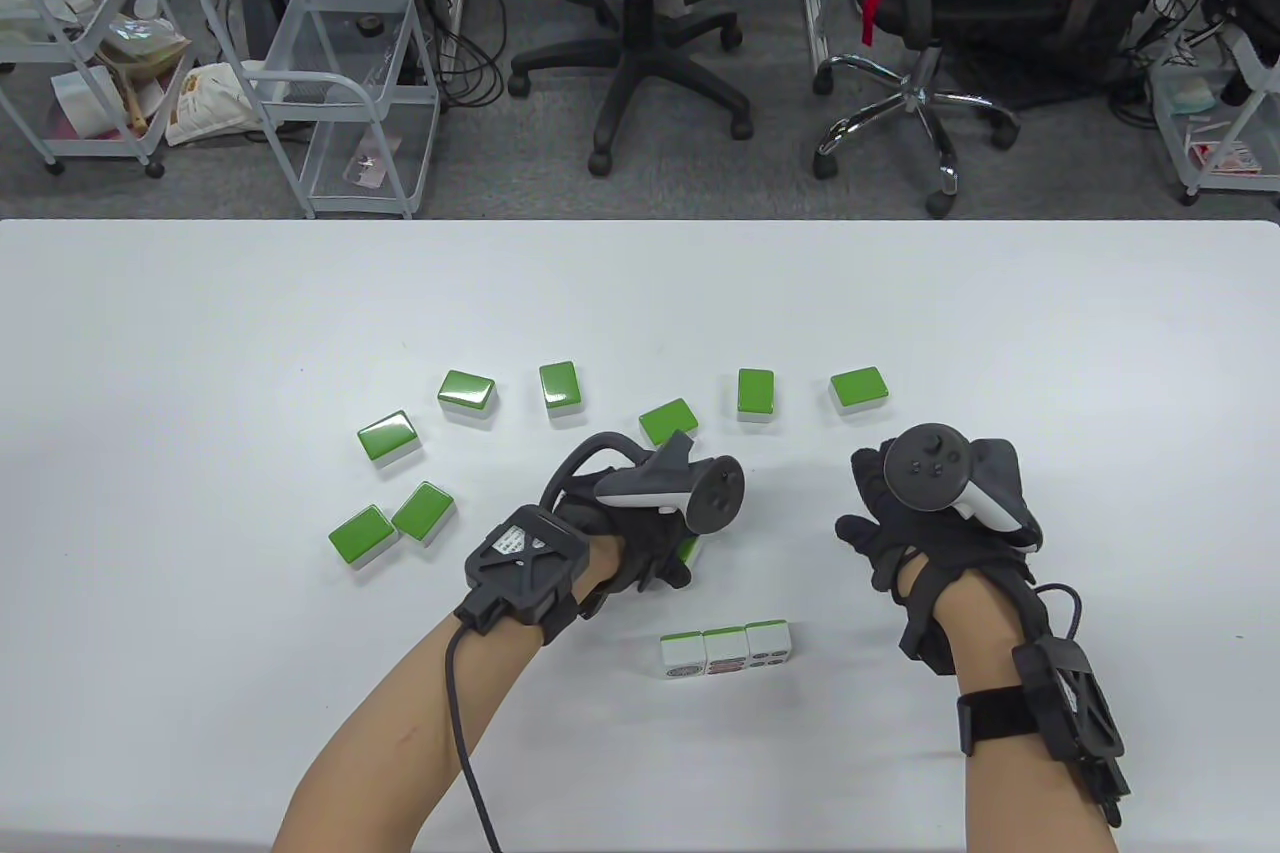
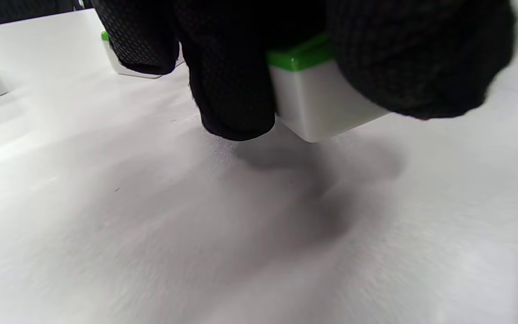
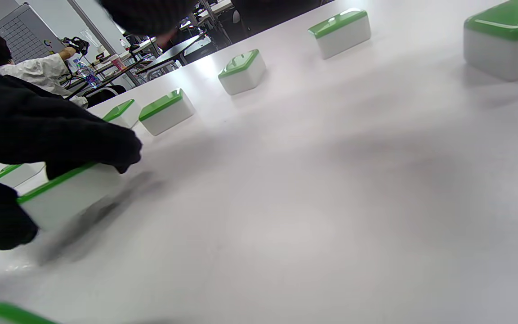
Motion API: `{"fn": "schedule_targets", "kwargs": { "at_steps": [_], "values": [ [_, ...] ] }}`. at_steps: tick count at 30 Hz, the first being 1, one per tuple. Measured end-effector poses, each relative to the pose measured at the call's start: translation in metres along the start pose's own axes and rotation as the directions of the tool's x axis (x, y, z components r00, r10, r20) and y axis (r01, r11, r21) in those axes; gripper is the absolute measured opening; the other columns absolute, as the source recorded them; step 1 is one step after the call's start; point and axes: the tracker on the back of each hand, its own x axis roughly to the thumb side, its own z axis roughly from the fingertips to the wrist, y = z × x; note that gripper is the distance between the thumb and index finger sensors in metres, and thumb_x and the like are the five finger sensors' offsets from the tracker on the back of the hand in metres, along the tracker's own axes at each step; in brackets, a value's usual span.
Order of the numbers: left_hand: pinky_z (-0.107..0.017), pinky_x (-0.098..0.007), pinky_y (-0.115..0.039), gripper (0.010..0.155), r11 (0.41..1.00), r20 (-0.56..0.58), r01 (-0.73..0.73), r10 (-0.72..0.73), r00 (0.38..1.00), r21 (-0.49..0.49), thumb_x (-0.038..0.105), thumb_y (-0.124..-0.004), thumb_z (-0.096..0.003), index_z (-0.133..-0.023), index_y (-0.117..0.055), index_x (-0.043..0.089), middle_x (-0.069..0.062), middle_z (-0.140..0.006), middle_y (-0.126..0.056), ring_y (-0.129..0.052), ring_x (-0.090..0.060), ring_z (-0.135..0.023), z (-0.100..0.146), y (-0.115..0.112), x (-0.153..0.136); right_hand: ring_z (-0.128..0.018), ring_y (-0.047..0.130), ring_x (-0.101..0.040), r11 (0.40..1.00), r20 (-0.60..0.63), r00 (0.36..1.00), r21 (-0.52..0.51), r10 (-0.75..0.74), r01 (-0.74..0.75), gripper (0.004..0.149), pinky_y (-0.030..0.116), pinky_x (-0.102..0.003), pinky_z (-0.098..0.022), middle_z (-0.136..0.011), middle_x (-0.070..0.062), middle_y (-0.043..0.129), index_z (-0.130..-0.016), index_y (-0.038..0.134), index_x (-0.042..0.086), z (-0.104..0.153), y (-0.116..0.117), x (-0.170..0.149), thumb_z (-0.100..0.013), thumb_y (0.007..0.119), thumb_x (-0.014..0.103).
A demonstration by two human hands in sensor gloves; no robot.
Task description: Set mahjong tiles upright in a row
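Observation:
Three mahjong tiles point(image 1: 726, 650) stand upright side by side in a row near the front of the white table point(image 1: 200, 313). My left hand point(image 1: 680, 555) pinches a green-backed tile point(image 2: 317, 101) just behind the row's left end. The left wrist view shows the tile tilted and lifted slightly off the table. It also shows in the right wrist view point(image 3: 68, 195). My right hand point(image 1: 862, 508) hovers empty, fingers spread, to the right of the row. Several green-backed tiles lie flat in an arc farther back, such as one point(image 1: 668, 421) just beyond my left hand.
More flat tiles lie at the left point(image 1: 362, 534) point(image 1: 425, 511) and at the back right point(image 1: 859, 390). Beyond the table's far edge stand two office chairs point(image 1: 640, 3) and wire carts point(image 1: 330, 93).

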Motion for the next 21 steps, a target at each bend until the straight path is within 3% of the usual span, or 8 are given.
{"fn": "schedule_targets", "kwargs": {
  "at_steps": [6, 11, 15, 21],
  "values": [
    [-0.071, -0.044, -0.073, 0.083, 0.984, -0.014, -0.051, 0.049, 0.999, -0.170, 0.052, -0.085, -0.0179, -0.093, -0.062, 0.026, -0.003, -0.098, -0.078, -0.109, -0.011, -0.065, 0.038, -0.009, -0.013, -0.089, 0.023, -0.060, 1.000, 0.002, 1.000, 0.000, -0.011, 0.011, 0.078, 0.037, -0.074, -0.059, -0.104, -0.025, 0.022, -0.098, 0.036, 0.008, 0.001, 0.000, 0.001, -0.037, 0.070, 0.043],
    [-0.069, -0.045, -0.076, 0.081, 0.948, -0.005, -0.212, 0.217, 0.976, -0.237, 0.051, -0.086, -0.0186, -0.091, -0.066, 0.021, -0.006, -0.096, -0.083, -0.114, -0.012, -0.062, 0.066, -0.032, -0.012, -0.089, 0.023, -0.061, 1.000, 0.000, 1.000, -0.006, -0.022, 0.022, 0.078, 0.037, -0.074, -0.059, -0.104, -0.025, 0.022, -0.098, 0.036, 0.008, 0.002, -0.001, -0.001, -0.037, 0.070, 0.043],
    [-0.066, -0.045, -0.078, 0.079, 0.917, -0.026, -0.320, 0.324, 0.946, -0.239, 0.051, -0.086, -0.0185, -0.088, -0.070, 0.017, -0.009, -0.093, -0.087, -0.118, -0.012, -0.058, 0.077, -0.051, -0.002, -0.089, 0.023, -0.061, 1.000, -0.002, 1.000, 0.001, -0.025, 0.025, 0.078, 0.037, -0.074, -0.059, -0.103, -0.025, 0.022, -0.098, 0.036, 0.007, 0.003, -0.001, 0.000, -0.037, 0.070, 0.043],
    [-0.063, -0.042, -0.083, 0.074, 0.924, -0.080, -0.368, 0.361, 0.929, -0.100, 0.050, -0.085, -0.0188, -0.084, -0.076, 0.017, -0.007, -0.088, -0.093, -0.123, -0.011, -0.054, 0.079, -0.051, 0.001, -0.089, 0.023, -0.061, 1.000, 0.002, 1.000, 0.010, -0.026, 0.026, 0.078, 0.036, -0.074, -0.059, -0.103, -0.025, 0.022, -0.098, 0.036, 0.007, 0.004, 0.000, 0.001, -0.037, 0.070, 0.043]
  ]
}}
